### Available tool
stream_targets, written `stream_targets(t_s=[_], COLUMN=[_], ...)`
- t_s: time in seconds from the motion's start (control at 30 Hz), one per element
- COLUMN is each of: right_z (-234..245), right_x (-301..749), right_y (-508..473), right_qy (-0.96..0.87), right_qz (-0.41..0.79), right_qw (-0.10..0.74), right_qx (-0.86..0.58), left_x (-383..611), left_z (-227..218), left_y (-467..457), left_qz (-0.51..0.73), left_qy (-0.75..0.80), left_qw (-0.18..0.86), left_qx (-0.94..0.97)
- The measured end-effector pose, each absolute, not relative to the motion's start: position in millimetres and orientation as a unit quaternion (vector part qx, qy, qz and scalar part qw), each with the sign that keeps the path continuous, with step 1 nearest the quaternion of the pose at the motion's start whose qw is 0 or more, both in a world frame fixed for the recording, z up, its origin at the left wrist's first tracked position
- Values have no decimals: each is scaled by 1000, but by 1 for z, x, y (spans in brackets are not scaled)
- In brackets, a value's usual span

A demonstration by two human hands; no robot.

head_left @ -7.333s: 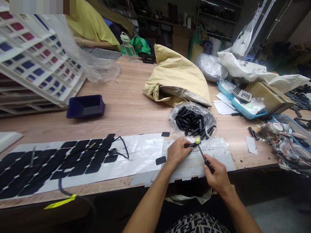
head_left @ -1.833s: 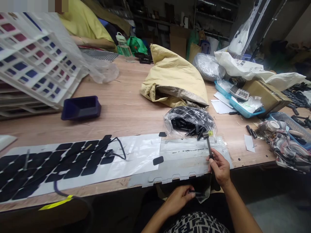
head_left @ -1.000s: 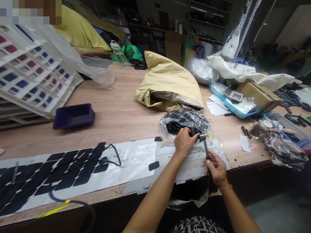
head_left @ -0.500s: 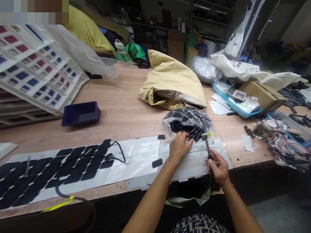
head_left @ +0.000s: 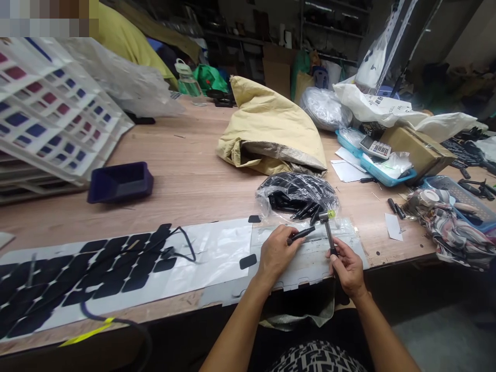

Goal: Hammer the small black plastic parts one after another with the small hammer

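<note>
Between the fingers of my left hand (head_left: 277, 253) is a slim black cylindrical part (head_left: 303, 234), its end pointing right over the pale work board (head_left: 306, 263). My right hand (head_left: 346, 266) is closed round the dark handle of a small hammer (head_left: 328, 235). The hammer stands nearly upright, with a metal head and a yellow-green face at the top. Just beyond both hands lies an open clear plastic bag (head_left: 267, 194) holding several similar black parts (head_left: 308, 209).
A yellow sack (head_left: 271, 124) lies behind the bag. To the left are a dark purple tray (head_left: 121, 183), white crates (head_left: 58, 103) and a white sheet (head_left: 220, 243) with black pads and a cable. Blue baskets (head_left: 387, 178) and a cloth (head_left: 453, 235) lie right. A person in yellow is behind the crates.
My left hand has drawn back from the plastic bag towards me, bringing out one black cylindrical part. My right hand still holds the hammer in about the same place.
</note>
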State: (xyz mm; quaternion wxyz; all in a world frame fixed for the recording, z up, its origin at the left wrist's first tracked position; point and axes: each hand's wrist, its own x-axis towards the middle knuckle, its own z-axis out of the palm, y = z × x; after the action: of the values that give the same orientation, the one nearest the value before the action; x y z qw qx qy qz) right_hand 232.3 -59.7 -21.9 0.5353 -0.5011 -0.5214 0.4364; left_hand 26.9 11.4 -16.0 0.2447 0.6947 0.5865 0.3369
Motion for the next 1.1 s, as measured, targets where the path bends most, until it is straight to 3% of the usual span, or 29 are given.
stream_targets(t_s=[0.43, 0.73, 1.1], right_z=[-10, 6, 10], right_x=[225, 213, 212], right_y=[-66, -73, -71], right_qy=[-580, -711, -715], right_qz=[394, 255, 252], right_qw=[471, 408, 383], right_qx=[-536, -513, -528], left_x=[19, 18, 19], left_z=[-29, -23, -21], left_y=[18, 22, 22], left_qz=[317, 308, 322], left_qy=[589, 595, 594], left_qw=[287, 330, 327], left_qx=[686, 665, 661])
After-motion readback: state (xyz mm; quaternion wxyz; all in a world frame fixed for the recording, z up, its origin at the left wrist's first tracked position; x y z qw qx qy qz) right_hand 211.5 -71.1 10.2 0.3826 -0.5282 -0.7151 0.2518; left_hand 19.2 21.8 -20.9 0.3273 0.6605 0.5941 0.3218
